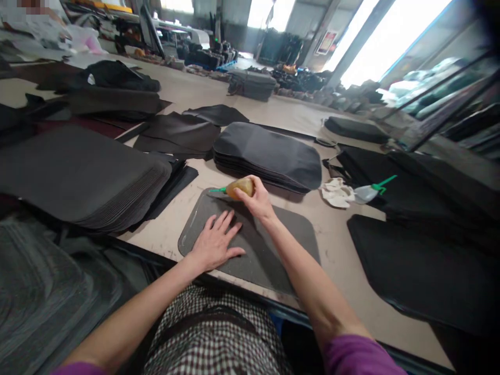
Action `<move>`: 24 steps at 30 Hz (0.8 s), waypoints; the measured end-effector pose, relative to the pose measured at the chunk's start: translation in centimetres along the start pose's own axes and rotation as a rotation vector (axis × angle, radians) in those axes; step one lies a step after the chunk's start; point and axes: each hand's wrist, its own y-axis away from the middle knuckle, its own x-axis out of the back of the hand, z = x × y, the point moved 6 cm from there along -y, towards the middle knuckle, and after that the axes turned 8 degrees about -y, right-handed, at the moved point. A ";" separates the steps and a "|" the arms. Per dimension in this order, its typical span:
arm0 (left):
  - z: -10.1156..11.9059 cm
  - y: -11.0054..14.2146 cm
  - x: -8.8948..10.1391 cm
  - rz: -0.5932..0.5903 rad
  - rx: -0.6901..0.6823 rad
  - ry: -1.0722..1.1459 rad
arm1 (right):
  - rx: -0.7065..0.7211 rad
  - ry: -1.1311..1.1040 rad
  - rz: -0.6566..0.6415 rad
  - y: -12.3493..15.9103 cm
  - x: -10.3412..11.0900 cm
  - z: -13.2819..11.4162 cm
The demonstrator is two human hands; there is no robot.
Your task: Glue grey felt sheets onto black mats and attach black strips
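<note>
A pale streak (185, 234) lined the left edge of the panel (291, 229), there on the table (158, 234)! The left hand (217, 242) lay open and flat; the nozzle (217, 190) reached the far-left corner, right hand (258, 200) gripping the bottle (239, 188); rightward, the edge seemed undone.

Grey rounded-corner sheet (255, 260): flat, pale streak along left end. Amber plastic squeeze bottle (236, 187), green nozzle (219, 190): sideways, at sheet's far left corner.

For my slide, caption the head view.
Right hand tips a bottle over a grey sheet; left hand lies flat.
</note>
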 end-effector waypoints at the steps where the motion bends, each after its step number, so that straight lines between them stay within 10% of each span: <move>1: 0.0 0.0 -0.1 -0.009 0.004 -0.008 | 0.063 0.077 0.031 -0.6 0.3 -0.1; 10: 0.1 -0.1 -0.4 -0.041 0.036 -0.081 | 0.220 0.382 -0.103 -0.8 0.8 -1.2; 24: 0.3 -0.2 -0.7 -0.057 0.006 -0.105 | 0.118 0.523 -0.038 4.5 14.0 -0.1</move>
